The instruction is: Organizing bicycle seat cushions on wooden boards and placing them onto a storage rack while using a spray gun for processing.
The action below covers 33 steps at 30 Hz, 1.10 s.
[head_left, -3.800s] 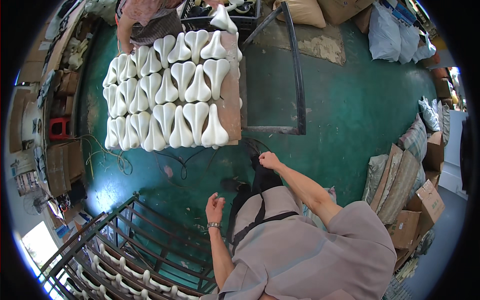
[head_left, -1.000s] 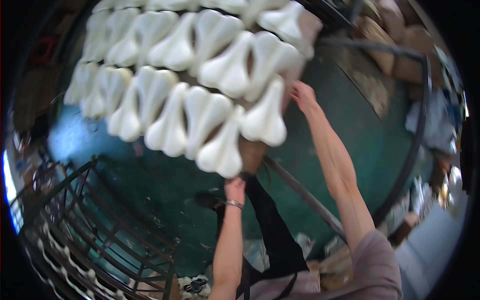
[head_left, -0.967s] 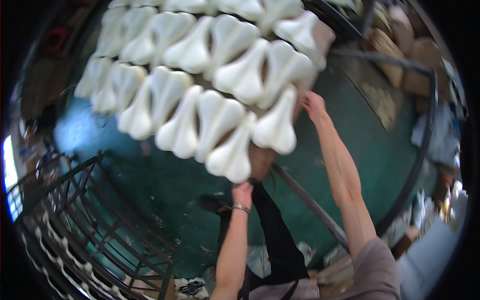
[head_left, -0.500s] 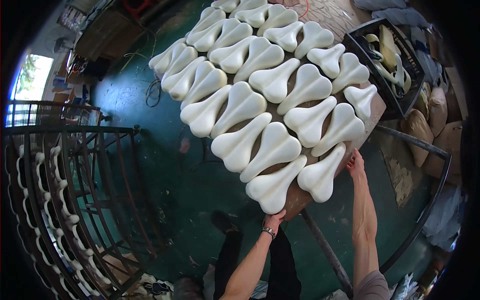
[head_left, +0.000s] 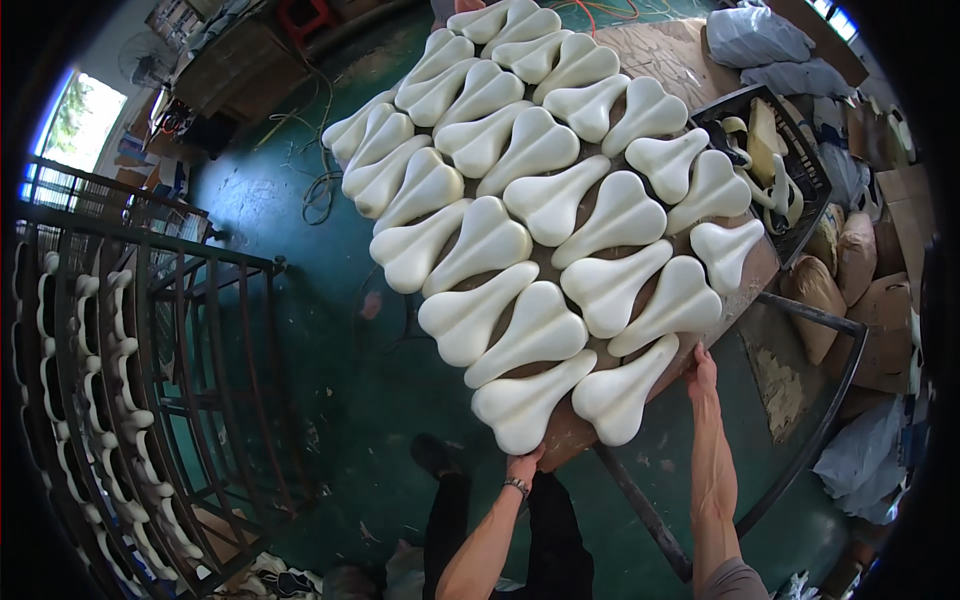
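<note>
A long brown board [head_left: 568,438] carries rows of white, saddle-shaped foam pieces, like bicycle seat pads [head_left: 525,400]. My left hand [head_left: 524,466], with a metal-banded watch or bracelet at its wrist, grips the board's near left corner, right below the nearest pad. On the near right edge of the board my right hand [head_left: 702,368] is closed, with its fingers partly hidden under the board. The pads lie close together at alternating angles, and some touch. Both forearms reach in from the lower edge.
A dark metal rack [head_left: 215,380] holding more white pads stands at left. Under the board's right side runs a metal tube frame [head_left: 850,370]. A black crate [head_left: 800,225] with scraps, brown sacks [head_left: 855,255] and plastic bags [head_left: 760,38] are at right. Cables [head_left: 318,195] lie on the green floor.
The near end of the board, the pads and both hands sit lower in the picture and slightly left. The surroundings have shifted too, as the view tilted. Both hands keep their hold.
</note>
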Each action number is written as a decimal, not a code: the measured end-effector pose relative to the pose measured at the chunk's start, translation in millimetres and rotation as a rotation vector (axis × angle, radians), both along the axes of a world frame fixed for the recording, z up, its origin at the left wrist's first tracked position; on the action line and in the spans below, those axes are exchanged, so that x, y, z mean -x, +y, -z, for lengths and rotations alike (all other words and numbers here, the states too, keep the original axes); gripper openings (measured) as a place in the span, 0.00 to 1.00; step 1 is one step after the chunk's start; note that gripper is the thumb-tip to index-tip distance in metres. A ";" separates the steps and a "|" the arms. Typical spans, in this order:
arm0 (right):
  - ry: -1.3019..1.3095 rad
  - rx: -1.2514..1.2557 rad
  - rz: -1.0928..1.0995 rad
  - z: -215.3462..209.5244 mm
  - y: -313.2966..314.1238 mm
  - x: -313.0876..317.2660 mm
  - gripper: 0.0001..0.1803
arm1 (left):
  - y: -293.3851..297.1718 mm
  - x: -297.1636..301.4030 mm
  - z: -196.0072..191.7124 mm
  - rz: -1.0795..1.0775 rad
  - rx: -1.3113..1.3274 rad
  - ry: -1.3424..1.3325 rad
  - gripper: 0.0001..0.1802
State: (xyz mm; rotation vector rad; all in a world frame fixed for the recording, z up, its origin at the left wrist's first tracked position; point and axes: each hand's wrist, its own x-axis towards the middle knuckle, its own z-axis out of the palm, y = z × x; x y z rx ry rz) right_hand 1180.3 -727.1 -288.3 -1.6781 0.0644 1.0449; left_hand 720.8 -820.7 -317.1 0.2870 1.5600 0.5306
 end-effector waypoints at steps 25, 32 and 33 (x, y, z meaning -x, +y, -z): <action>0.420 -0.345 -0.267 -262.8 -74.4 234.4 0.28 | -207.8 288.9 -331.3 -0.178 -0.268 0.072 0.24; 0.391 -0.368 -0.448 -243.7 -101.3 298.9 0.30 | -280.9 332.5 -341.1 -0.031 -0.169 0.244 0.24; 0.405 -0.319 -0.431 -244.8 -106.7 307.5 0.30 | -291.6 336.5 -345.4 -0.068 -0.177 0.283 0.23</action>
